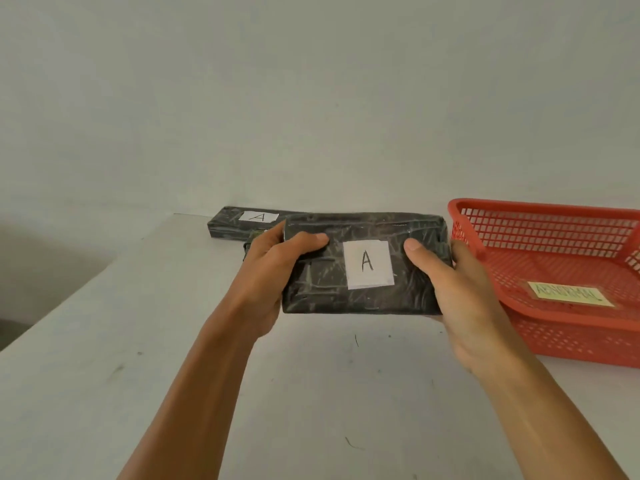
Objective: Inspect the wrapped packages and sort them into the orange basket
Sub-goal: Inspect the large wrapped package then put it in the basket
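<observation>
Pale grey wall rises behind a white tabletop that carries everything. At the far edge, left of centre, a long black wrapped package lies flat with a white label marked "A" on top. The left hand grips the left end of a second black wrapped package, thumb curled over its top face and fingers underneath. This package is held above the tabletop, its top face tilted toward the camera, with a white label reading "A" at its middle. The right hand holds the right end the same way, thumb on top. Just right of it, the orange basket sits on the tabletop, holding only a pale label lettered "ABNORMAL" on its floor.
</observation>
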`<action>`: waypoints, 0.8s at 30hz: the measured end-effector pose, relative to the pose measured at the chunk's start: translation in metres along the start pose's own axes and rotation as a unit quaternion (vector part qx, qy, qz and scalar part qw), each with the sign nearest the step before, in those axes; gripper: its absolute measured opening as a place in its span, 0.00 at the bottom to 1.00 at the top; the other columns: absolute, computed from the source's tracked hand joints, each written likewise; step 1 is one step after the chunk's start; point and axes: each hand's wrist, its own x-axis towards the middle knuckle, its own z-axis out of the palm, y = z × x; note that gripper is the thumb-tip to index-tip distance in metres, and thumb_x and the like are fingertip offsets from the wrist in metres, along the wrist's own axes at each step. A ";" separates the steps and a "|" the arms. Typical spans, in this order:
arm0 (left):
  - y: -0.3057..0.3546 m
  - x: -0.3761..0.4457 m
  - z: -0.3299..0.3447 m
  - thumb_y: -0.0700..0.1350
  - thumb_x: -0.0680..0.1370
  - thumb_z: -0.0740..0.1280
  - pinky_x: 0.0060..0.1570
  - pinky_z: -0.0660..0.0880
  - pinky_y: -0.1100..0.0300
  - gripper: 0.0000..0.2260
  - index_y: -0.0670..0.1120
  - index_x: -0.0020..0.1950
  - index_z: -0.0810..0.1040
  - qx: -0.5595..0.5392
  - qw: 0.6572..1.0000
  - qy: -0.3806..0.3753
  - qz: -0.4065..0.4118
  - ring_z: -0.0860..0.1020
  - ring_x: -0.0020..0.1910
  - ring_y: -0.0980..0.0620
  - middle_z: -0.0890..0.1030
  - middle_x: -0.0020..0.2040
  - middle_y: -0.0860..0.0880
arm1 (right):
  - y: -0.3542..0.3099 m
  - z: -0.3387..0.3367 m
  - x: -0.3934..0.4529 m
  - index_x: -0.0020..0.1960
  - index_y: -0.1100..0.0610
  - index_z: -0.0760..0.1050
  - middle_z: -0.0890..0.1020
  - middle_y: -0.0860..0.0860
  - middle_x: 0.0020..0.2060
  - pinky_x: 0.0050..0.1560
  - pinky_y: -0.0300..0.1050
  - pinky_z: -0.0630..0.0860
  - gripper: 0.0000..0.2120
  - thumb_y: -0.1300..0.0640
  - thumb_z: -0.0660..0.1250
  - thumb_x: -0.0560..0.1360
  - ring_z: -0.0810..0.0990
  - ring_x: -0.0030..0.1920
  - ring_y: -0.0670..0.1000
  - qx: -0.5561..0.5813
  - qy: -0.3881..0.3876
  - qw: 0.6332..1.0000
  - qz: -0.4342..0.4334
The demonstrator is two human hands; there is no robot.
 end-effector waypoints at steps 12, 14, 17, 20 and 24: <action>0.024 -0.014 0.004 0.45 0.64 0.74 0.32 0.81 0.56 0.21 0.38 0.55 0.81 -0.040 0.999 -0.018 -0.004 0.85 0.36 0.46 0.86 0.41 0.42 | -0.033 -0.003 -0.014 0.51 0.48 0.79 0.88 0.41 0.43 0.39 0.39 0.82 0.09 0.46 0.74 0.74 0.87 0.42 0.40 -0.011 -0.040 0.998 -0.041; 0.026 -0.017 0.008 0.44 0.66 0.73 0.33 0.82 0.56 0.16 0.40 0.52 0.81 -0.027 0.999 -0.021 0.014 0.86 0.37 0.46 0.86 0.41 0.43 | -0.036 -0.002 -0.015 0.52 0.48 0.81 0.88 0.43 0.43 0.40 0.43 0.83 0.10 0.46 0.74 0.73 0.87 0.42 0.43 -0.010 -0.016 0.999 -0.049; 0.031 -0.020 0.012 0.42 0.75 0.71 0.38 0.82 0.54 0.11 0.39 0.55 0.81 0.026 0.998 -0.021 0.055 0.86 0.42 0.44 0.87 0.47 0.40 | -0.038 -0.002 -0.017 0.54 0.50 0.81 0.88 0.43 0.42 0.33 0.37 0.81 0.09 0.50 0.74 0.75 0.87 0.41 0.43 0.032 -0.012 0.998 -0.050; 0.034 -0.023 0.014 0.44 0.79 0.69 0.40 0.83 0.55 0.10 0.43 0.58 0.79 0.067 0.993 -0.013 0.092 0.87 0.47 0.44 0.87 0.50 0.42 | -0.043 -0.002 -0.019 0.56 0.51 0.80 0.89 0.44 0.45 0.37 0.39 0.83 0.09 0.53 0.73 0.76 0.88 0.44 0.44 0.050 -0.006 0.997 -0.051; 0.035 -0.026 0.018 0.49 0.83 0.62 0.42 0.82 0.59 0.12 0.45 0.63 0.77 0.077 0.993 -0.039 0.084 0.86 0.49 0.49 0.87 0.53 0.45 | -0.048 -0.006 -0.019 0.53 0.49 0.80 0.88 0.43 0.46 0.51 0.51 0.84 0.05 0.50 0.68 0.80 0.87 0.46 0.43 0.022 0.008 0.997 -0.067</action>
